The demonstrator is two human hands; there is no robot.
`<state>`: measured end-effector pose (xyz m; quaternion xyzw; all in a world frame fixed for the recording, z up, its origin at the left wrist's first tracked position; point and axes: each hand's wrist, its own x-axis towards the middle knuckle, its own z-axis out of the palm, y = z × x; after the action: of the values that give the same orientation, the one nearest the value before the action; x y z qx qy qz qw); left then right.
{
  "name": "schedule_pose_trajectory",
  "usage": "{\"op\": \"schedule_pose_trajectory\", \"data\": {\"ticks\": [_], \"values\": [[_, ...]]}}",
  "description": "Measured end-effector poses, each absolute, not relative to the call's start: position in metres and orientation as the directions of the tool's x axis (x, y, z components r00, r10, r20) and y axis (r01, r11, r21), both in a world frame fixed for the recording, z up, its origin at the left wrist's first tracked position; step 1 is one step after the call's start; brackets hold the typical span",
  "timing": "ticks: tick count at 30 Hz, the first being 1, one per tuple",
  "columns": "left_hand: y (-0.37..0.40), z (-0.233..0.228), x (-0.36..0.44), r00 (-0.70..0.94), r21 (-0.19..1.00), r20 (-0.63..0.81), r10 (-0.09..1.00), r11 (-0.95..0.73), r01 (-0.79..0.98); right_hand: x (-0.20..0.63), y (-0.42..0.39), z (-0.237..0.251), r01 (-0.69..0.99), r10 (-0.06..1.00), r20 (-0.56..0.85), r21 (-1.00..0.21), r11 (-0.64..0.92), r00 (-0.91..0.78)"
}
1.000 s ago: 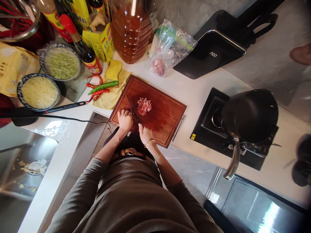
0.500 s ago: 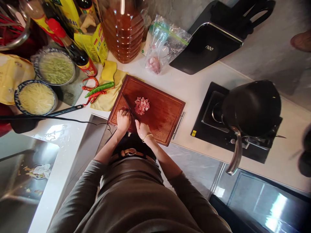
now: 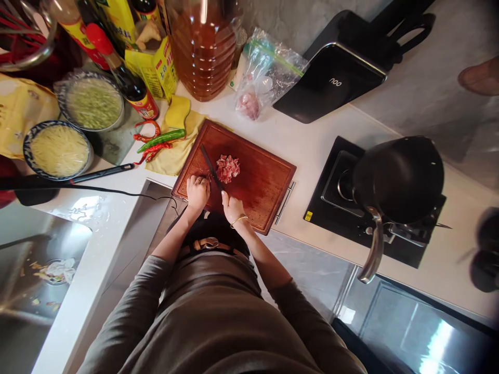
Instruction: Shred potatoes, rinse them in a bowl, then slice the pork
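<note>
While both forearms come in over the counter edge, the right hand point(image 3: 233, 206) is wrapped round the handle of a knife point(image 3: 211, 168), blade angling up and to the left across the cutting board point(image 3: 265, 192). Left hand point(image 3: 197, 190) sits curled on the board just beside the blade; can't tell if it's gripping anything. Chopped meat point(image 3: 228, 168) lies a bit beyond both hands, right next to the blade: a small pink, white-streaked heap near the board's middle.
</note>
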<state>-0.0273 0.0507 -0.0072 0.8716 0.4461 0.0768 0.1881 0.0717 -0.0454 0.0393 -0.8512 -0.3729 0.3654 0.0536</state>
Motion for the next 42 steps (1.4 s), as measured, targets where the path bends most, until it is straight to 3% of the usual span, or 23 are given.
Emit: {"op": "schedule_pose_trajectory", "data": {"ticks": [8,17,26,33,42], "values": [[0.050,-0.006,-0.027,0.593,0.367,0.000,0.805,-0.552,0.749,0.062,-0.049,0.045,0.632,0.677,-0.591,-0.333,-0.700,0.438],[0.050,-0.006,-0.025,0.581,0.351,-0.091,0.808,-0.520,0.779,0.067,-0.047,0.052,0.617,0.627,-0.656,-0.300,-0.727,0.420],[0.052,-0.002,-0.025,0.611,0.364,-0.113,0.784,-0.539,0.760,0.062,-0.031,0.043,0.638,0.645,-0.639,-0.297,-0.710,0.420],[0.048,-0.009,-0.030,0.596,0.354,-0.034,0.802,-0.548,0.758,0.066,-0.022,0.030,0.588,0.669,-0.586,-0.366,-0.722,0.457],[0.041,-0.015,-0.036,0.507,0.455,0.036,0.861,-0.466,0.759,0.061,-0.046,0.037,0.657,0.691,-0.552,-0.308,-0.689,0.467]]}}
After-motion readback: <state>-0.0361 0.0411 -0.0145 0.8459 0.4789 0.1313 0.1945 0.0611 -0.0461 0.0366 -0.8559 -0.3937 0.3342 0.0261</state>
